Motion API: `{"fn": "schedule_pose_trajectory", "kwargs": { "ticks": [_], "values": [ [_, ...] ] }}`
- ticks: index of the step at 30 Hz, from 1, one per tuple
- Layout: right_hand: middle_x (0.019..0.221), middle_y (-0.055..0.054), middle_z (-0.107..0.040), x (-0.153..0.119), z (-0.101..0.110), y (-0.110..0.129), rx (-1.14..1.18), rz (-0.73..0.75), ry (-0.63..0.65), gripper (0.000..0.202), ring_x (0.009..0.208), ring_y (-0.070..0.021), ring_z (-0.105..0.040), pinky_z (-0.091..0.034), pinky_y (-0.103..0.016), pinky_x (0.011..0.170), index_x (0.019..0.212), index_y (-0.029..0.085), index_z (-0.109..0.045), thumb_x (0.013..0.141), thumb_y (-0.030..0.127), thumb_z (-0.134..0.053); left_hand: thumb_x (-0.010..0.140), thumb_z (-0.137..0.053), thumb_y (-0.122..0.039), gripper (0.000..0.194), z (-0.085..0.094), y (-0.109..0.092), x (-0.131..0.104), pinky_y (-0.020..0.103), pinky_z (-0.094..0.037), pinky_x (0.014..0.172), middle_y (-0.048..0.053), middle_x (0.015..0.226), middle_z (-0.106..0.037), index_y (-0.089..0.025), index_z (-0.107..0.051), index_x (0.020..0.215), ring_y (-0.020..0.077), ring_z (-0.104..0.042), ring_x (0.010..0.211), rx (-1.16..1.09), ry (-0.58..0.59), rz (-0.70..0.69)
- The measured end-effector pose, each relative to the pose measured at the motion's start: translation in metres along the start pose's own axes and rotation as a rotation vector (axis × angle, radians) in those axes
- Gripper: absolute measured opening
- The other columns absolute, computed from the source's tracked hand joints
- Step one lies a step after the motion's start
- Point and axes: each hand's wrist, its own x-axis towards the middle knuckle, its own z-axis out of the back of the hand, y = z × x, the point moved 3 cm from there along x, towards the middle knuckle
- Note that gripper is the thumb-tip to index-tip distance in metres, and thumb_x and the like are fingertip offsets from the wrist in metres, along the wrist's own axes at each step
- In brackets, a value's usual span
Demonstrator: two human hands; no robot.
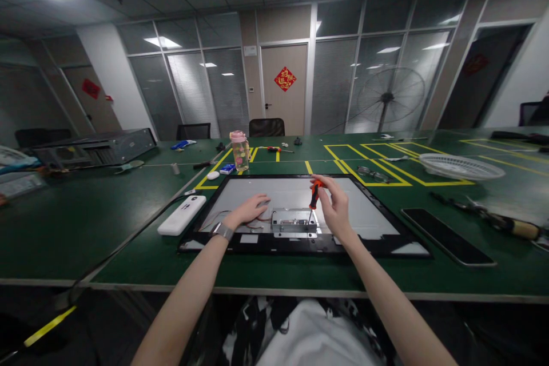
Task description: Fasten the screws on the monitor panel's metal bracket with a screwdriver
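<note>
A flat display panel (pixel 369 211) with a black frame and grey back lies on the green table in front of me. At its near middle sits a metal bracket (pixel 278 227) with small parts inside. My right hand (pixel 335 209) grips an orange and black screwdriver (pixel 315 194), held nearly upright with its tip at the bracket's right end. My left hand (pixel 249 210) lies with fingers stretched out over the panel, left of the bracket and near some thin wires (pixel 257 226). A watch (pixel 223 231) is on the left wrist.
Left of the panel lies a white power bank (pixel 182 215) by a black cable. A phone (pixel 446 235) and a soldering-iron-like tool (pixel 510 225) lie to the right. Behind are a pink-lidded bottle (pixel 240 151), glasses (pixel 373 174), a white basket (pixel 461 167) and another screwdriver (pixel 277 150).
</note>
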Motion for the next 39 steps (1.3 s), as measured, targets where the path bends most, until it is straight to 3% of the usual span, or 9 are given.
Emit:
{"fn": "schedule_pose_trajectory", "kwargs": {
  "ticks": [5, 12, 20, 28, 39],
  "values": [
    [0.089, -0.004, -0.059, 0.002, 0.001, 0.004, -0.090, 0.008, -0.057, 0.018, 0.082, -0.0202, -0.057, -0.046, -0.038, 0.078, 0.102, 0.024, -0.065, 0.085, 0.023, -0.059, 0.091, -0.044, -0.032, 0.043, -0.001, 0.001, 0.001, 0.035, -0.027, 0.113, 0.010, 0.143, -0.044, -0.017, -0.053, 0.130, 0.0217, -0.040, 0.132, 0.004, -0.011, -0.010],
    [0.102, -0.007, -0.064, 0.000, 0.000, -0.003, 0.040, -0.041, 0.011, 0.027, 0.094, -0.0221, -0.060, -0.046, -0.039, 0.082, 0.111, 0.024, -0.062, 0.094, 0.025, -0.041, 0.092, -0.043, -0.031, 0.044, 0.000, -0.001, 0.000, 0.033, -0.026, 0.113, 0.010, 0.144, -0.043, -0.016, -0.051, 0.132, 0.0213, -0.039, 0.133, 0.015, 0.007, -0.007],
    [0.091, -0.005, -0.061, 0.003, 0.001, 0.001, -0.060, -0.007, -0.032, 0.019, 0.082, -0.0202, -0.057, -0.046, -0.036, 0.076, 0.104, 0.024, -0.065, 0.087, 0.025, -0.057, 0.091, -0.043, -0.031, 0.044, 0.000, -0.001, 0.001, 0.033, -0.026, 0.113, 0.010, 0.144, -0.043, -0.016, -0.052, 0.131, 0.0216, -0.039, 0.133, 0.011, 0.012, -0.010],
    [0.106, -0.008, -0.064, -0.002, -0.001, -0.009, 0.090, -0.078, 0.052, 0.027, 0.093, -0.0226, -0.062, -0.048, -0.040, 0.082, 0.114, 0.024, -0.060, 0.094, 0.029, -0.043, 0.091, -0.043, -0.031, 0.045, 0.000, -0.003, 0.001, 0.033, -0.026, 0.113, 0.011, 0.144, -0.042, -0.014, -0.051, 0.132, 0.0215, -0.039, 0.133, 0.029, 0.018, -0.011],
    [0.096, -0.005, -0.061, 0.003, -0.001, 0.002, -0.011, -0.015, 0.027, 0.021, 0.088, -0.0210, -0.058, -0.046, -0.037, 0.078, 0.107, 0.024, -0.063, 0.088, 0.026, -0.055, 0.092, -0.042, -0.033, 0.044, -0.002, 0.002, 0.003, 0.033, -0.027, 0.113, 0.009, 0.144, -0.043, -0.017, -0.051, 0.133, 0.0216, -0.040, 0.133, 0.018, 0.007, -0.022]
  ]
}}
